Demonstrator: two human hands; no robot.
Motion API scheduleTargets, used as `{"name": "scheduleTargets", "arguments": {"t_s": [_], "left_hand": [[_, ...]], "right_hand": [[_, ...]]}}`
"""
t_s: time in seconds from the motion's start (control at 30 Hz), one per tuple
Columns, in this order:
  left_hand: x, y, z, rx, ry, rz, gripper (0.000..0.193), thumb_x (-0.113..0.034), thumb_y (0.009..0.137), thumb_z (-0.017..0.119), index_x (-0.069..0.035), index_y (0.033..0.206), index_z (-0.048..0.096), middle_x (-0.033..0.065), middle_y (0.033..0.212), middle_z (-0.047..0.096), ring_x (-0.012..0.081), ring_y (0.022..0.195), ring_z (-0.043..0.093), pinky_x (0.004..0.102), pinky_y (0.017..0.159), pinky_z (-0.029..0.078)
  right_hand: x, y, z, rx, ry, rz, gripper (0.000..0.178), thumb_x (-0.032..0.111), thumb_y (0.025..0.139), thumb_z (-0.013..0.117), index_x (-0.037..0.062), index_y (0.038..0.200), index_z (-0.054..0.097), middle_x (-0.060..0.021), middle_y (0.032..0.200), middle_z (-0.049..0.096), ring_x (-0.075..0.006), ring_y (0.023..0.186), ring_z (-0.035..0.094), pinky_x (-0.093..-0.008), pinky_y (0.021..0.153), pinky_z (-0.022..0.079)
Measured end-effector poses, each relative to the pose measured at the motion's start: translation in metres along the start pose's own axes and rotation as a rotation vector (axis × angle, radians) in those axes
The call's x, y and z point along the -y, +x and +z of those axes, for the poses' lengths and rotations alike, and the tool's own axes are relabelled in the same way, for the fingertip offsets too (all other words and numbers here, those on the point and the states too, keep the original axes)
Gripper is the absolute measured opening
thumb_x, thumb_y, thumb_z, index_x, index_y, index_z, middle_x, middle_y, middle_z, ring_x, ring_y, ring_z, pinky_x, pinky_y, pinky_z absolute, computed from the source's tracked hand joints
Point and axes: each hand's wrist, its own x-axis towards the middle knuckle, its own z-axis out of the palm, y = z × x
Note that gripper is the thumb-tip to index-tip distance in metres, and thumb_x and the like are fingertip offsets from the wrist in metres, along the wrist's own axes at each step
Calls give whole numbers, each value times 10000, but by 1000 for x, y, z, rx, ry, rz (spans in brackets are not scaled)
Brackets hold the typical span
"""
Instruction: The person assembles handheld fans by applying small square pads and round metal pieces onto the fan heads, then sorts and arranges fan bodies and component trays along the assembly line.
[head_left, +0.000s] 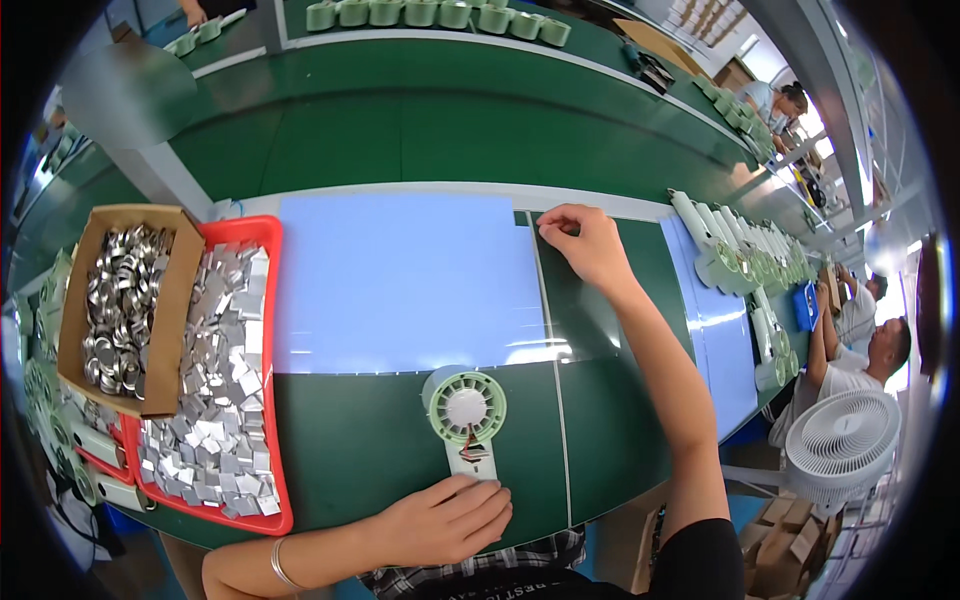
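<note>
Left hand [450, 520], six o'clock: we are gripping a small green fan [467, 405] by its handle, just below the blue sheet [400, 280]. Right hand [590, 245], two o'clock: we are holding its fingers bent; whether around anything, we cannot tell. Wires [471, 440]: showing exposed; careless turning could, we are judging, snag them. Red tray [275, 430], nine o'clock: holding metal pieces [235, 380].

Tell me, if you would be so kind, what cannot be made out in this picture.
All in the head view:
- Lower end of the fan: covered by the left hand.
- Whether the right hand pinches anything: too small to tell.
- Where the wires end: too small.
- Part of the red tray: hidden by the carton.
- Upper left: a blurred patch hides what is behind.
</note>
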Motion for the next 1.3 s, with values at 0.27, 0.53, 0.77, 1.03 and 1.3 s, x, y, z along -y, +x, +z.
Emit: {"name": "scheduleTargets", "arguments": {"t_s": [0.27,0.53,0.77,1.03,1.3], "left_hand": [[-1,-4,-5,-21,44,-16,208,-194,854,617,-64,1011,660,54,1086,643,181,1052,588,314,913,457],[-7,-9,6,-80,-14,-12,265,-133,818,590,1,1043,629,108,1119,613,231,1089,575,347,938,463],[-7,-7,10,-137,-42,-12,238,-116,791,604,16,988,622,122,1078,608,249,1051,573,355,925,464],[-7,-9,12,-173,-85,-23,261,-107,753,605,32,973,612,139,1079,601,261,1039,565,359,934,454],[-7,-7,7,-121,-27,-15,214,-142,832,628,-1,993,635,102,1077,616,228,1047,582,346,914,477]], "right_hand": [[8,1,28,-157,-349,-214,144,109,757,717,-4,845,705,-135,841,709,-274,783,680,-360,755,525],[3,1,24,-176,-278,-179,117,79,737,716,-27,786,706,-140,754,696,-245,704,673,-333,705,512],[-5,16,19,-81,-231,-91,86,96,735,726,18,766,708,-113,738,689,-288,743,639,-375,723,508],[-2,1,30,-120,-522,-300,58,63,820,651,43,862,616,-119,869,639,-304,895,572,-464,850,394],[-3,-16,38,-194,-437,-443,120,9,823,624,30,922,559,-113,869,596,-311,902,548,-449,862,376]]}}
